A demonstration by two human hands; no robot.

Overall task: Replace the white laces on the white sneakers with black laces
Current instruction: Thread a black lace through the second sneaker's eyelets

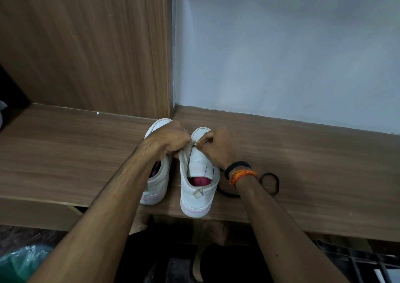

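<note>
On the wooden shelf (303,152) we find two white sneakers (200,174) side by side, toes to the wall, with the black lace (269,183) coiled just beside the right shoe. Both the left hand (171,139) and right hand (218,146) are curled, pinching at its forward eyelets (what they pinch is hidden). We judge threading is starting; next, the tip must be fed cleanly through.

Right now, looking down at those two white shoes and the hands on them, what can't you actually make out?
- Head view: the front eyelets of the right sneaker are covered by the left hand and right hand.
- What the fingers pinch between them is too small to identify.
- The left sneaker is mostly hidden by the left forearm.
- The black lace on the wooden shelf is partly hidden by the right wrist.
- Under the shelf it is too dark.
</note>
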